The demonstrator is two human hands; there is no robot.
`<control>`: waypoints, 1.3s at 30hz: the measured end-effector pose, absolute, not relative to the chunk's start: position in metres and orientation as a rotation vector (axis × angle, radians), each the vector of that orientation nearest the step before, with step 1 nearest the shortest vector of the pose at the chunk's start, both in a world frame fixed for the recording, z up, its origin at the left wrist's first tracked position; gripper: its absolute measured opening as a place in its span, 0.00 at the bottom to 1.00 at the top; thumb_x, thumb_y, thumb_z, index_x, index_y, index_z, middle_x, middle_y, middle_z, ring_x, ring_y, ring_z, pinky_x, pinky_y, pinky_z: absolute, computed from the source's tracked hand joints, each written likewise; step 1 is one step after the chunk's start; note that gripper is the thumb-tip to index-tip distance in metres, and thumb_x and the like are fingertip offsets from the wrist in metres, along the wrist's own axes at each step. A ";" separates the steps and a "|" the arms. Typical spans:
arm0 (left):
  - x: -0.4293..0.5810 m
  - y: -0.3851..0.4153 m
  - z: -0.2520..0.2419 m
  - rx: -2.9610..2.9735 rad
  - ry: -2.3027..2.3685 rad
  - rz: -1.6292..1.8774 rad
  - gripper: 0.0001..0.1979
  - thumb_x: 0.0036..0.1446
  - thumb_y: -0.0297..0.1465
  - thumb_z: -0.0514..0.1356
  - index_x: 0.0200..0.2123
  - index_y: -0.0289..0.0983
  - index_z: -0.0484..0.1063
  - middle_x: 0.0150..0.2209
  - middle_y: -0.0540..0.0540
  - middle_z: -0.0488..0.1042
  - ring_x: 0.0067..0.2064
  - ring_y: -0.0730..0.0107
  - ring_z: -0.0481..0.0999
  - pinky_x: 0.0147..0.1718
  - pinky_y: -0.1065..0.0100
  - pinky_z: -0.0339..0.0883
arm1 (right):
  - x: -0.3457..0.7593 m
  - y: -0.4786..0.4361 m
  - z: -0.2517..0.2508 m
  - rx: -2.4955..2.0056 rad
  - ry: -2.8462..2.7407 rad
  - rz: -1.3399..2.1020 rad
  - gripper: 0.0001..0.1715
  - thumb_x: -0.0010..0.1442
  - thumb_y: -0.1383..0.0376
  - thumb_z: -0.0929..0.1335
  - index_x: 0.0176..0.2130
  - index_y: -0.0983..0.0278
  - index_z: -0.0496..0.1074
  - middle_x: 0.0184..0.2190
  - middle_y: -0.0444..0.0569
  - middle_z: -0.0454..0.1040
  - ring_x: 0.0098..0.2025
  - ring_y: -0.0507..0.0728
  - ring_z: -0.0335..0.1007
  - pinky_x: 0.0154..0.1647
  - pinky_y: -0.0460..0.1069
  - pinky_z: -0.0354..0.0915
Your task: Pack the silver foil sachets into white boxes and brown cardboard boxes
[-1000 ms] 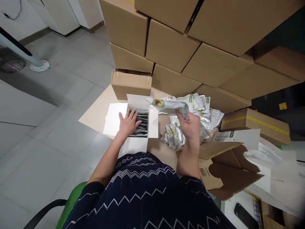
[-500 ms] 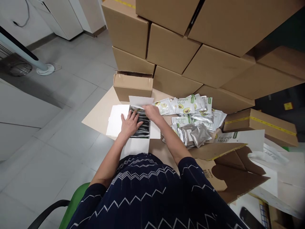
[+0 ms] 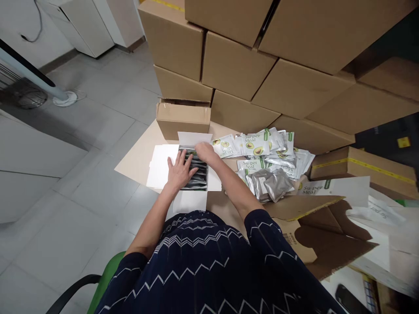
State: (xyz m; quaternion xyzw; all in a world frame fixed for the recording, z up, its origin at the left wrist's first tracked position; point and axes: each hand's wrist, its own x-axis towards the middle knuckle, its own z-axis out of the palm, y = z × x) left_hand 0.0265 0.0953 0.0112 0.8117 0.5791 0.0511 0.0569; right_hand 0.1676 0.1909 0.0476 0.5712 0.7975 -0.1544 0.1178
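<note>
An open white carton with its flaps folded out stands on the table, filled with a row of upright dark-edged sachets. My left hand lies over the sachets' top edges, its fingers spread. At the far right corner of the carton, my right hand is closed with its fingertips down by the back of the row; what they grip, if anything, is hidden. Right of the carton lies a loose heap of white "Su-per Meal" sachets with avocado pictures, and plain silver sachets at the heap's near side.
A small brown box stands behind the carton. Large cardboard boxes are stacked along the back. To the right are an open cardboard box, a printed white carton and a phone. A green chair is below.
My right hand has sunk slightly and curled further at the carton's back; the pale sachet edge by its fingers shows less. My left hand stays on the row. The view has shifted slightly.
</note>
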 end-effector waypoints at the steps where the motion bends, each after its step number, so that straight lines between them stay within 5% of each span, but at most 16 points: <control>1: 0.027 0.096 0.012 2.455 1.762 0.157 0.32 0.68 0.47 0.43 0.69 0.37 0.56 0.72 0.35 0.46 0.72 0.48 0.48 0.64 0.31 0.40 | 0.167 0.192 0.045 1.670 2.329 -0.456 0.20 0.64 0.72 0.62 0.51 0.72 0.77 0.47 0.65 0.78 0.52 0.66 0.74 0.50 0.55 0.70; 6: 0.027 0.097 0.011 2.417 1.788 0.200 0.33 0.69 0.46 0.43 0.70 0.34 0.51 0.72 0.32 0.44 0.72 0.48 0.49 0.65 0.34 0.40 | 0.166 0.192 0.033 1.627 2.340 -0.460 0.21 0.65 0.72 0.61 0.52 0.73 0.76 0.49 0.65 0.77 0.52 0.64 0.74 0.51 0.52 0.68; 15: 0.028 0.103 0.001 2.377 1.709 0.269 0.30 0.69 0.44 0.43 0.68 0.37 0.57 0.69 0.36 0.56 0.71 0.45 0.52 0.64 0.31 0.32 | 0.166 0.202 0.021 1.624 2.373 -0.448 0.21 0.64 0.72 0.62 0.51 0.73 0.77 0.48 0.64 0.78 0.51 0.63 0.75 0.49 0.50 0.67; 19: 0.013 0.085 0.016 2.416 1.646 0.539 0.25 0.67 0.43 0.49 0.61 0.38 0.67 0.65 0.36 0.65 0.68 0.44 0.57 0.63 0.37 0.46 | 0.181 0.191 0.033 1.587 2.562 -0.567 0.16 0.65 0.68 0.63 0.46 0.68 0.78 0.46 0.58 0.79 0.49 0.61 0.74 0.49 0.49 0.65; 22: -0.016 0.047 0.025 2.320 1.722 0.690 0.20 0.67 0.43 0.50 0.42 0.38 0.78 0.44 0.37 0.79 0.50 0.54 0.76 0.50 0.55 0.65 | 0.204 0.175 0.040 1.879 2.684 -0.471 0.15 0.68 0.65 0.62 0.45 0.65 0.77 0.44 0.56 0.78 0.49 0.61 0.71 0.52 0.52 0.64; 24: -0.037 0.016 0.025 2.163 1.932 0.554 0.24 0.67 0.45 0.48 0.29 0.38 0.76 0.30 0.39 0.77 0.38 0.57 0.77 0.40 0.59 0.67 | 0.220 0.168 0.039 2.145 2.647 -0.333 0.13 0.66 0.63 0.65 0.45 0.66 0.76 0.45 0.59 0.75 0.51 0.64 0.67 0.53 0.56 0.63; 26: -0.052 -0.010 0.019 1.971 2.088 0.365 0.25 0.66 0.48 0.49 0.30 0.38 0.75 0.32 0.38 0.77 0.38 0.53 0.77 0.38 0.59 0.67 | 0.234 0.168 0.032 2.354 2.609 -0.284 0.18 0.61 0.61 0.70 0.49 0.66 0.74 0.50 0.62 0.72 0.54 0.67 0.64 0.54 0.59 0.63; 29: -0.059 -0.034 0.002 1.615 1.982 0.249 0.26 0.57 0.54 0.57 0.42 0.37 0.76 0.40 0.36 0.79 0.42 0.49 0.78 0.39 0.56 0.68 | 0.247 0.178 0.013 2.511 2.566 -0.655 0.29 0.54 0.62 0.73 0.55 0.65 0.71 0.52 0.59 0.72 0.53 0.65 0.67 0.54 0.60 0.64; 34: -0.041 -0.034 -0.015 1.003 1.316 0.546 0.27 0.41 0.51 0.69 0.39 0.36 0.78 0.33 0.43 0.82 0.39 0.54 0.79 0.39 0.60 0.72 | 0.254 0.189 -0.014 2.590 2.372 -1.586 0.19 0.54 0.61 0.69 0.45 0.67 0.79 0.46 0.53 0.79 0.47 0.59 0.74 0.51 0.53 0.67; 39: -0.064 0.005 0.002 0.643 1.470 0.858 0.25 0.33 0.45 0.74 0.33 0.34 0.78 0.26 0.46 0.80 0.25 0.67 0.76 0.26 0.67 0.70 | 0.260 0.160 -0.018 2.863 2.206 -1.610 0.20 0.51 0.59 0.69 0.42 0.65 0.80 0.45 0.51 0.80 0.47 0.60 0.74 0.52 0.54 0.67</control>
